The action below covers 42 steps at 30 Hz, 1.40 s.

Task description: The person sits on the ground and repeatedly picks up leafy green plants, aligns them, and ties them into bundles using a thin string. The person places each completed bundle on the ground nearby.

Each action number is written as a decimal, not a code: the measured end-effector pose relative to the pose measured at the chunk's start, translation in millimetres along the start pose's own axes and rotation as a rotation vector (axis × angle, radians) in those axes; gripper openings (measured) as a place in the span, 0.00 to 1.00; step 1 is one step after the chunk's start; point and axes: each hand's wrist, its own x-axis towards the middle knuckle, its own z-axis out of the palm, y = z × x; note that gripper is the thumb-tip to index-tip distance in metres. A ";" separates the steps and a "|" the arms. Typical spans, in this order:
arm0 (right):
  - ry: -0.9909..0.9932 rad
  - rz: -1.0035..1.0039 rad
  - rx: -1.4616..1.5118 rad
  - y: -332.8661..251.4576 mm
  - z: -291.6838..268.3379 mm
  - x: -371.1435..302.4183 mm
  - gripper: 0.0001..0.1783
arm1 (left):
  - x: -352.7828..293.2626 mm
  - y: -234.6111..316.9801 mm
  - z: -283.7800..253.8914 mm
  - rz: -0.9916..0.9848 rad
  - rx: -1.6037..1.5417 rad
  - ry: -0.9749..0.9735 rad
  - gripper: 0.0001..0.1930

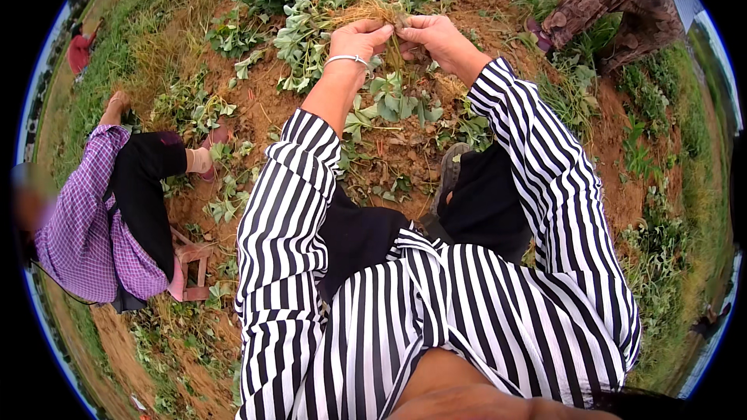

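Note:
Out in front of me, my left hand (pixel 359 40) and my right hand (pixel 440 39) nearly meet at the fingertips. Both are closed in a pinch on a bundle of thin stems (pixel 375 11), straw-coloured and partly green. A bracelet circles my left wrist. Cut or pulled leafy plants (pixel 296 40) lie beside my left hand, their leaves pale and drooping. Below the hands, more green leaves (pixel 398 101) spread over the soil. My fingers hide the exact spot where the stems are gripped.
Brown soil (pixel 261 117) with scattered plants surrounds me. To my left, a person in a checked purple top (pixel 82 218) is by a small wooden stool (pixel 198 260). Another person in patterned trousers (pixel 615 0) is at the far right. A person in red (pixel 79 54) is farther off.

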 end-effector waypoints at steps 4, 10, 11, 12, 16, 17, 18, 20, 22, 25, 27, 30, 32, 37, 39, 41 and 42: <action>0.016 -0.122 -0.193 -3.8 2.9 -2.3 0.15 | 3.9 -3.3 1.7 0.004 0.109 0.090 0.12; 0.198 -0.256 -0.416 2.9 6.9 8.8 0.12 | 2.0 -4.7 6.0 0.054 0.348 0.085 0.10; 0.195 -0.381 -0.410 6.9 2.4 14.7 0.11 | 0.1 -3.0 7.0 0.016 0.259 0.053 0.09; 0.318 -0.424 -0.584 11.4 -5.2 16.5 0.12 | -1.5 -1.2 7.9 -0.023 0.170 0.021 0.09; 0.409 -0.194 -0.346 13.9 -58.4 26.3 0.13 | -5.0 10.7 -2.4 -0.056 -0.035 0.004 0.10; 0.375 -0.116 -0.320 16.9 -69.8 26.3 0.13 | -4.9 14.2 -7.5 -0.066 -0.057 -0.034 0.09; 0.400 -0.077 -0.382 17.6 -75.8 22.0 0.13 | -4.7 15.9 -13.4 -0.048 -0.108 -0.064 0.09; 0.404 -0.136 -0.598 20.5 -90.3 19.2 0.14 | -3.6 21.4 -27.7 -0.007 -0.203 -0.034 0.08; 0.365 -0.159 -1.134 28.4 -118.8 14.5 0.16 | 3.2 24.3 -39.9 0.016 -0.295 0.000 0.08; 0.255 -0.136 -1.454 48.7 -159.2 -5.6 0.16 | 8.4 29.1 -57.7 0.060 -0.375 0.100 0.08; 0.151 0.145 -1.340 54.3 -173.7 -20.3 0.15 | 10.5 33.3 -79.2 0.113 -0.377 0.162 0.08; -0.076 0.460 -1.440 78.2 -231.6 -56.6 0.14 | 13.3 29.1 -86.1 0.046 -0.327 0.187 0.09; -0.149 0.533 -1.339 74.4 -242.8 -73.2 0.12 | 8.4 30.2 -100.7 0.047 -0.352 0.177 0.08; 0.057 0.954 -1.222 69.8 -289.1 -142.8 0.13 | 0.5 24.7 -97.0 -0.002 -0.278 0.102 0.06; -0.114 0.843 -1.661 92.8 -312.7 -161.8 0.12 | 12.0 18.4 -107.4 -0.071 -0.261 -0.053 0.07; -0.321 0.685 -2.076 118.2 -330.2 -172.4 0.13 | 9.8 15.4 -91.8 -0.098 -0.131 0.010 0.08; -0.229 0.780 -1.953 117.0 -321.0 -158.0 0.12 | 12.3 8.8 -80.2 -0.140 -0.082 0.014 0.08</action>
